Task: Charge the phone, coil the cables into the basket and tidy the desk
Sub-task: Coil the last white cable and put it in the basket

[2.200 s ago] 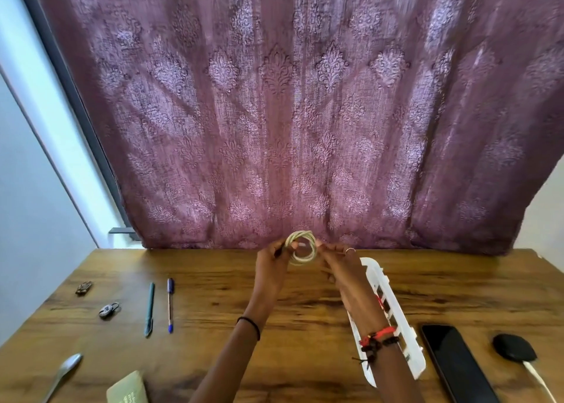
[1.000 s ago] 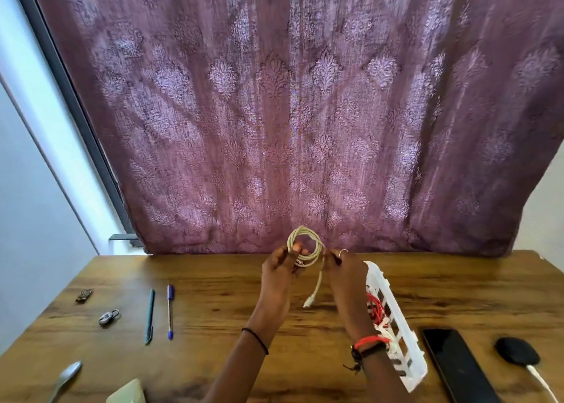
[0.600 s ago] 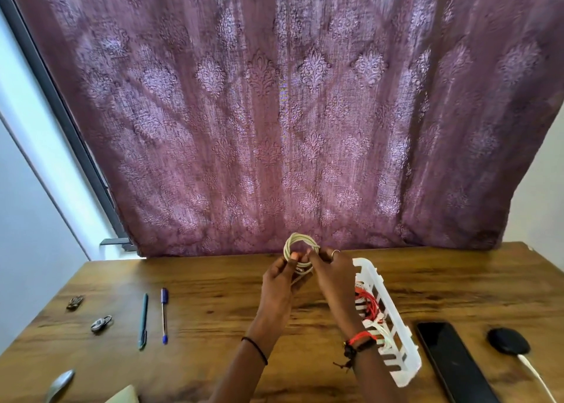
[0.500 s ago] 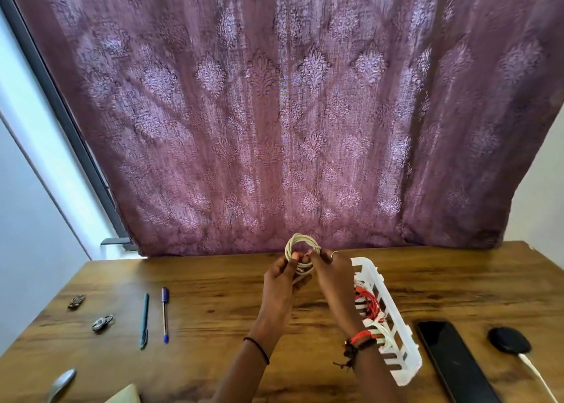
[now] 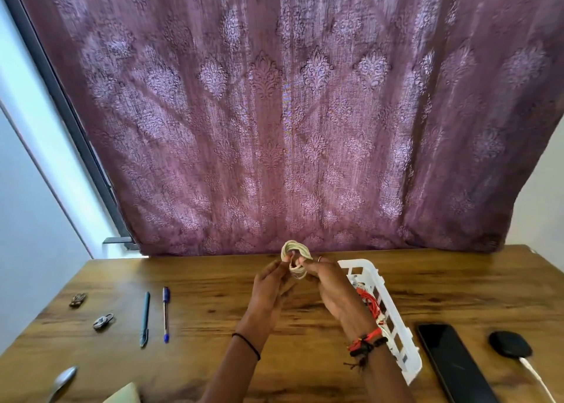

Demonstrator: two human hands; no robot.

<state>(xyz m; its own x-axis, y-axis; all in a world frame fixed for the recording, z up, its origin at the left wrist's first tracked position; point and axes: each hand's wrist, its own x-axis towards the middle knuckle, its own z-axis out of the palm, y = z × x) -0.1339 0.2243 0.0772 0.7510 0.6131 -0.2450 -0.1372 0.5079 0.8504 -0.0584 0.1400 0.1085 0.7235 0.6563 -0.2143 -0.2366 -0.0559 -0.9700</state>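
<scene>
The loose end with its plug, which was hanging down between the hands one second ago, is no longer showing. It is being tucked around the white cable, so the bundle is becoming a closed ring. I am judging that the coiling of this cable is nearly finishing and that the drop into the basket is coming next (a red cable is already lying inside it). The left hand and the right hand are each making a narrow grip on the ring, with fingertips pinching its lower part from the two sides. The cable is being held in the air over the far middle of the bench, just beside the far end of the basket and not touching it. The ring is standing on edge, with its opening facing the person. Squeezed at the bottom, it is looking a little taller than wide, so its long axis is running up and down.
</scene>
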